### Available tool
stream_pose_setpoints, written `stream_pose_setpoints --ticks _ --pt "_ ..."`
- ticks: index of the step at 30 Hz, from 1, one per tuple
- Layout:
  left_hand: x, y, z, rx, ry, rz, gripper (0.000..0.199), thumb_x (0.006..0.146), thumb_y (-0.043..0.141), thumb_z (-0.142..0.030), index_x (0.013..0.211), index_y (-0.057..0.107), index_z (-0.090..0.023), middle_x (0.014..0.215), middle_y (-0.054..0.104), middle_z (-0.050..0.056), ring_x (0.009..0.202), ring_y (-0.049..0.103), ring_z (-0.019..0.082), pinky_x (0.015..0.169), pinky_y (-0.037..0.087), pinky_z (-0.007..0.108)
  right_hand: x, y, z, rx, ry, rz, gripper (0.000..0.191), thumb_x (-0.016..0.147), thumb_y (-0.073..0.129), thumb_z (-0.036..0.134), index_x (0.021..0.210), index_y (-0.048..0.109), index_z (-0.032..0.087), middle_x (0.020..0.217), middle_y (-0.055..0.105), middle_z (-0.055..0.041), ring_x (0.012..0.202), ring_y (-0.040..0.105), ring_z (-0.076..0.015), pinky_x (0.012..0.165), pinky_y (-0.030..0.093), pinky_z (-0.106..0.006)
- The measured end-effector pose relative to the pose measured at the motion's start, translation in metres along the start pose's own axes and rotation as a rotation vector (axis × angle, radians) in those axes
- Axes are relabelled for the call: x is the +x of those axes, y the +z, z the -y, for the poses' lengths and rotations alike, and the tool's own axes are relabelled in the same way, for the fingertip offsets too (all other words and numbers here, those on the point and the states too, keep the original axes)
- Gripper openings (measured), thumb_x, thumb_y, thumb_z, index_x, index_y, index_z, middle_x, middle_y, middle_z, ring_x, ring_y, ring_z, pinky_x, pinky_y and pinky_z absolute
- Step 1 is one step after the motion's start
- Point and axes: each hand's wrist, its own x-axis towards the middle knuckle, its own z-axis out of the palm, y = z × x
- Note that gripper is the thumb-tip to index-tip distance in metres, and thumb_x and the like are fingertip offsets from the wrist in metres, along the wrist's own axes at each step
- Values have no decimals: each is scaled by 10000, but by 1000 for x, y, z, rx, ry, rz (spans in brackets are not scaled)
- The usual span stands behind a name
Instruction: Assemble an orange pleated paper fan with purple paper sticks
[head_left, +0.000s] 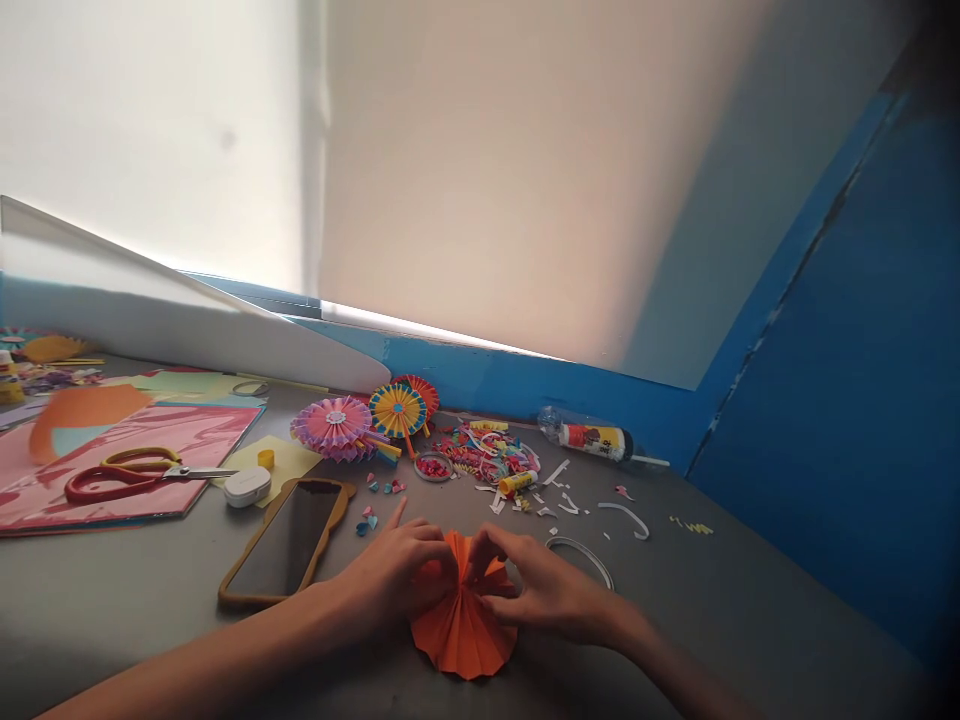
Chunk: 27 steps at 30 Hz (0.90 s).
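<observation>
An orange pleated paper rosette point(466, 640) lies fanned out on the grey table in front of me. My left hand point(409, 565) grips its left side near the centre, with one finger sticking up. On the opposite side, my right hand point(529, 585) pinches the folds between thumb and fingers. Part of the rosette is hidden beneath both hands. Just beyond the right hand lies a white paper ring point(585, 555). A phone in a brown case point(277, 550) rests beside my left forearm.
Red-handled scissors point(112, 480) lie on pink sheets point(202, 430), near a white case point(247, 487). Finished rosettes point(335, 425), paper scraps point(487, 450), a glue stick point(517, 483) and a bottle point(592, 440) stretch along the back. A blue wall point(847, 400) rises at right.
</observation>
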Motion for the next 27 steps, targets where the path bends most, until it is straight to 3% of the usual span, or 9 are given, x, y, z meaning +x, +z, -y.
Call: stream_pose_setpoints --ticks 13,24,27 --pt "-3 6 4 -17 20 -44 88 877 597 -250 895 682 -265 878 653 -17 870 628 161 1089 262 414 4 18 -7 53 50 -104 181 691 562 84 830 513 189 810 642 10 721 590 -131 589 450 -203" --pt "1 0 6 -62 5 37 96 890 607 -277 911 699 -259 900 645 -7 890 614 163 1035 318 397 10 26 -15 135 122 -164 243 628 575 67 837 524 183 805 681 4 681 594 -122 561 426 -196" --pt "1 2 6 -17 18 4 82 883 612 -270 891 693 -261 959 620 8 942 595 175 1080 269 441 10 27 -15 140 125 -179 238 625 571 66 828 526 182 797 686 6 668 585 -119 552 423 -194"
